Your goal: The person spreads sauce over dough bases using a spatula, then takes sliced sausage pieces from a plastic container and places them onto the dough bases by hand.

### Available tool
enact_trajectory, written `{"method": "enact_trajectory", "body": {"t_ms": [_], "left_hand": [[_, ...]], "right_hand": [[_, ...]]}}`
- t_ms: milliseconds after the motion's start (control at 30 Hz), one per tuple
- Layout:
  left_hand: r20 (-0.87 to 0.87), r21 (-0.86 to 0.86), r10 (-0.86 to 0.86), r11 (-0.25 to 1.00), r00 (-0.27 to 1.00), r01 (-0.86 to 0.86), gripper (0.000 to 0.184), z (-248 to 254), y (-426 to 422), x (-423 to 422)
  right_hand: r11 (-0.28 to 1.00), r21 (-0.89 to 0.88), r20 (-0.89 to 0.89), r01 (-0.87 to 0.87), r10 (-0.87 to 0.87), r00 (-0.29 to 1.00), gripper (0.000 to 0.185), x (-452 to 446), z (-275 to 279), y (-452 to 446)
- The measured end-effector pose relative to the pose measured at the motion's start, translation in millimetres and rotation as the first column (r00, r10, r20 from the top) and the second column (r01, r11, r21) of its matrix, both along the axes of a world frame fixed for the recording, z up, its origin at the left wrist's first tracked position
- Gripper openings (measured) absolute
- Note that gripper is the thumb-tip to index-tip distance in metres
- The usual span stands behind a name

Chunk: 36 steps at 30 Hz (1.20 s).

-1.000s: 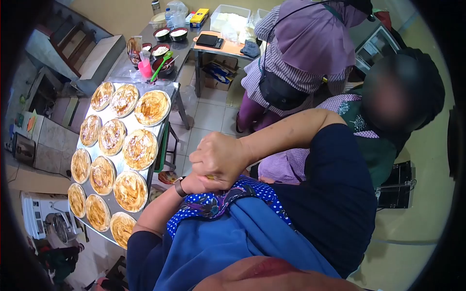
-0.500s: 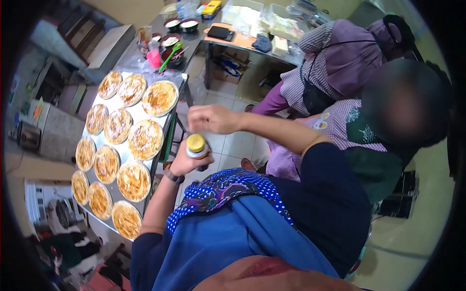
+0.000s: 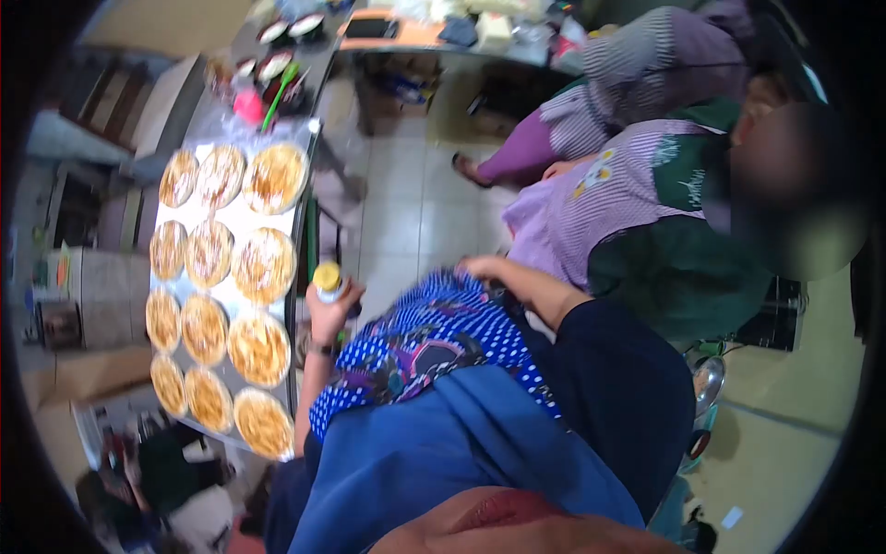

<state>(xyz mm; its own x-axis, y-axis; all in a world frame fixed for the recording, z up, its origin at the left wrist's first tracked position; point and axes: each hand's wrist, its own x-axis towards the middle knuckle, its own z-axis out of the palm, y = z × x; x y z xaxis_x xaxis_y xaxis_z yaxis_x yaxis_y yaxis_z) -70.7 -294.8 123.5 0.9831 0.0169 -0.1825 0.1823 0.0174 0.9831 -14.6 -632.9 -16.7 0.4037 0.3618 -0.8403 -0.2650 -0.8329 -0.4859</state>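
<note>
My left hand is wrapped round a small bottle with a yellow cap, held upright beside the tray's right edge. My right hand touches the far edge of my blue polka-dot apron; its fingers are mostly hidden, so I cannot tell if they grip the cloth. Left of the bottle, a metal tray bears rows of round flat dough pieces with a glossy brown topping.
Beyond the tray are a green spatula, a pink cup and several bowls. A worktable stands at the back. Two co-workers are close on my right, one in a checked purple apron. More people show at lower left.
My right hand has dropped from above the bottle to my apron. The left hand has moved left and slightly down with the bottle. The view has shifted, and the co-workers have moved.
</note>
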Motion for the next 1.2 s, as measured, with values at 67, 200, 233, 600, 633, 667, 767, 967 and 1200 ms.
{"method": "enact_trajectory", "body": {"t_ms": [67,200,233,600,633,667,767,967,1200], "left_hand": [[-0.002,0.142,-0.016,0.990,1.000,0.016,0.021,19,-6,3],[0.117,0.262,-0.035,0.965,0.993,0.004,0.029,9,-6,9],[0.100,0.277,-0.055,0.961,0.994,0.025,0.029,11,-9,7],[0.086,0.387,-0.017,0.922,0.996,-0.018,0.050,12,-18,18],[0.131,0.400,-0.001,0.915,0.991,-0.052,0.046,6,-16,18],[0.175,0.407,0.021,0.909,0.984,-0.092,0.042,3,-14,18],[0.136,0.445,0.031,0.891,0.990,-0.089,0.044,2,-7,15],[0.144,0.524,0.040,0.845,0.989,-0.110,0.040,-4,-15,19],[0.035,0.703,0.072,0.707,0.997,-0.076,0.031,-3,-41,28]], "right_hand": [[0.969,0.175,-0.098,0.177,-0.162,0.982,0.042,0,3,12],[0.736,0.452,-0.413,0.503,-0.328,0.850,0.041,9,26,64],[0.673,0.498,-0.457,0.546,-0.331,0.825,0.041,11,35,78],[0.803,0.494,-0.271,0.334,-0.223,0.937,0.040,47,40,71],[0.835,0.438,-0.281,0.332,-0.223,0.933,0.039,32,21,58],[0.838,0.401,-0.318,0.370,-0.251,0.914,0.039,18,12,46],[0.785,0.377,-0.401,0.492,-0.340,0.851,0.039,7,16,38],[0.591,0.556,-0.431,0.584,-0.396,0.811,0.038,36,75,105],[0.766,0.627,0.379,0.142,-0.460,0.803,0.041,29,143,157]]}}
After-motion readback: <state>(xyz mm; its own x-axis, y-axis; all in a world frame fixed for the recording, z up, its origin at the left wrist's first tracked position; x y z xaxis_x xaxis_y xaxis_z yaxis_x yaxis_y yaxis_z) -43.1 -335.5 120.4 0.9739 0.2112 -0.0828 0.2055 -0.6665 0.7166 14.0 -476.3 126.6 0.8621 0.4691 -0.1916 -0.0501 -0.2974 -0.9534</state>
